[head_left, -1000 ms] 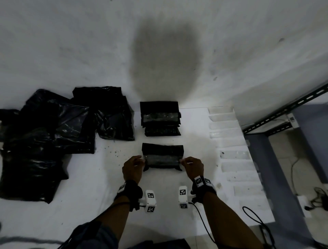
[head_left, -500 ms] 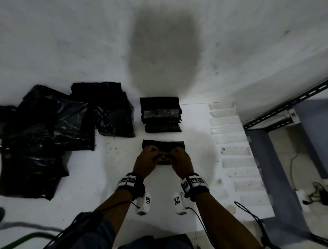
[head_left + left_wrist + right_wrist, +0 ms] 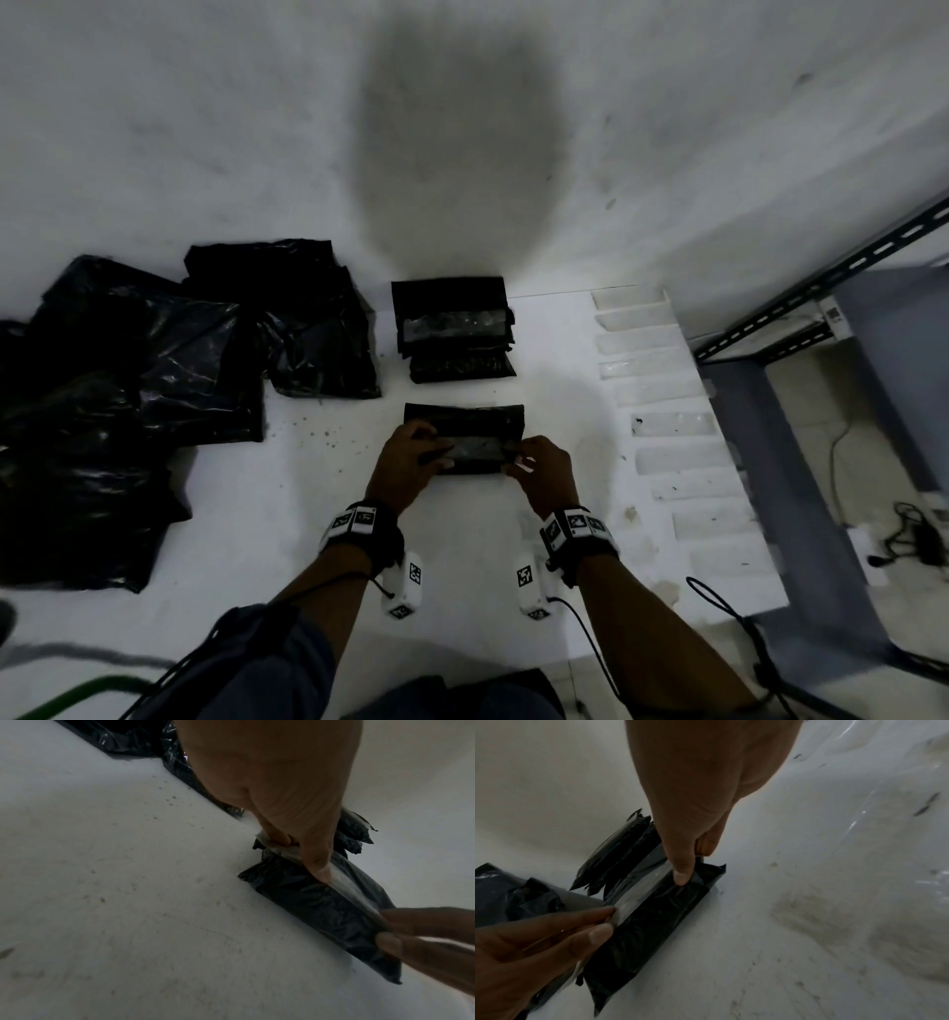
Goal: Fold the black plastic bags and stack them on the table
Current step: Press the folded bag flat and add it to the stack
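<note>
Left hand [image 3: 408, 465] and right hand [image 3: 544, 475] pinch opposite ends of the folded black bag [image 3: 470, 437], which lies flat on the white table [image 3: 287, 514]. Just beyond this bag rests the stack of folded bags [image 3: 452, 329]. Left of that stack, unfolded black bags [image 3: 154, 370] lie heaped.

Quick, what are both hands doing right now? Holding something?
Left hand: pinching the left end of the folded black bag on the table.
Right hand: pinching the same bag's right end.
</note>
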